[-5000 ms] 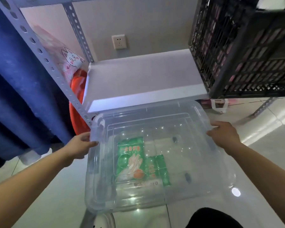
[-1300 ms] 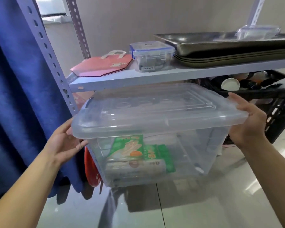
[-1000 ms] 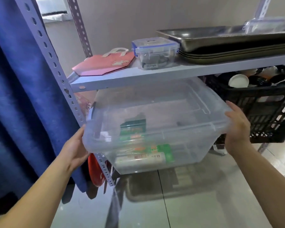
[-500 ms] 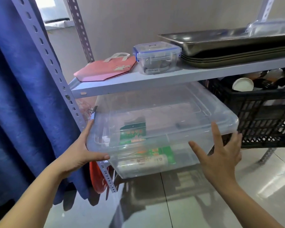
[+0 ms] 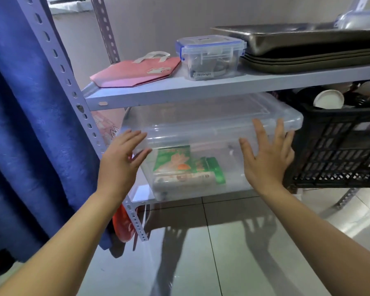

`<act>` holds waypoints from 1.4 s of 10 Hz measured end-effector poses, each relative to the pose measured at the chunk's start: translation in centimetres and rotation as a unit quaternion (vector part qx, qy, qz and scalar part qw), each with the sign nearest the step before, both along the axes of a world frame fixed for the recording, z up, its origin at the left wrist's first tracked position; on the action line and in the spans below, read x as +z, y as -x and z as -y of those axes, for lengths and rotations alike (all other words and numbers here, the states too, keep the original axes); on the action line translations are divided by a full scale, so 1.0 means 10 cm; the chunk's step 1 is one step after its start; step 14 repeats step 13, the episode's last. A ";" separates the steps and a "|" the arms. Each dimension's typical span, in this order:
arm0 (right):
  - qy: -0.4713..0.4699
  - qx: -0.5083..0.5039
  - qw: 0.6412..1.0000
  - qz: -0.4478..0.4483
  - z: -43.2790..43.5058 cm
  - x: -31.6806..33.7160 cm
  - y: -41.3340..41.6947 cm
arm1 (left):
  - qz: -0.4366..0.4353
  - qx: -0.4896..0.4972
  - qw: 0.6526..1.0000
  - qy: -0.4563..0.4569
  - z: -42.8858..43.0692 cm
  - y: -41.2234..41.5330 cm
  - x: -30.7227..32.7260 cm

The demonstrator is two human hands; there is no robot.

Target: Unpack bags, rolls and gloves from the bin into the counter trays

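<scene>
- Between the left hand (image 5: 122, 159) and the right hand (image 5: 267, 159), the green packets (image 5: 172, 159) inside the clear bin (image 5: 212, 116) carry print too blurred to read.
- Whether either palm touches the bin's front wall cannot be told.
- Right of the right hand, the view's edge cuts off the black crate (image 5: 340, 150) and the metal trays (image 5: 308, 41) above it.

Upper shelf (image 5: 201, 90): pink bag (image 5: 135, 71) left, small clear lidded box (image 5: 210, 57) centre, stacked metal trays (image 5: 308, 50) right.
Lower shelf (image 5: 141, 194): clear bin (image 5: 212, 129) mid-frame, black crate (image 5: 340, 154) just beside it, right.
</scene>
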State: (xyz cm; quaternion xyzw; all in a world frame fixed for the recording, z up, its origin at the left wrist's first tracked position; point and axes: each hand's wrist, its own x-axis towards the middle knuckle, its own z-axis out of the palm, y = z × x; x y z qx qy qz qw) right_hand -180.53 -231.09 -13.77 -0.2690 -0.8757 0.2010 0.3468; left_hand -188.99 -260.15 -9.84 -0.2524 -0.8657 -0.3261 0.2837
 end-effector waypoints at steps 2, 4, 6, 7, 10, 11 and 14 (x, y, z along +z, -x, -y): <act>-0.050 0.016 0.994 0.093 0.00 -0.14 0.22 | -0.022 0.092 0.974 0.208 -0.22 0.16 -0.57; -0.077 0.039 0.986 0.143 -0.10 -0.10 0.28 | 0.020 0.129 0.959 0.252 -0.28 0.24 -0.56; -0.092 0.058 0.979 0.170 -0.22 -0.09 0.32 | 0.042 0.109 0.966 0.229 -0.33 0.26 -0.49; -0.090 0.065 0.976 0.188 -0.34 -0.05 0.33 | 0.027 0.103 0.967 0.230 -0.35 0.27 -0.50; -0.066 0.063 0.962 0.258 -0.30 0.18 0.22 | 0.036 0.101 0.981 0.164 -0.44 0.27 -0.59; -0.045 0.078 0.925 0.370 -0.29 0.49 0.15 | 0.113 0.066 0.973 0.191 -0.36 0.18 -0.44; 0.002 0.107 0.867 0.487 -0.20 1.45 -0.39 | 0.308 -0.051 0.912 0.265 -0.01 -0.10 0.56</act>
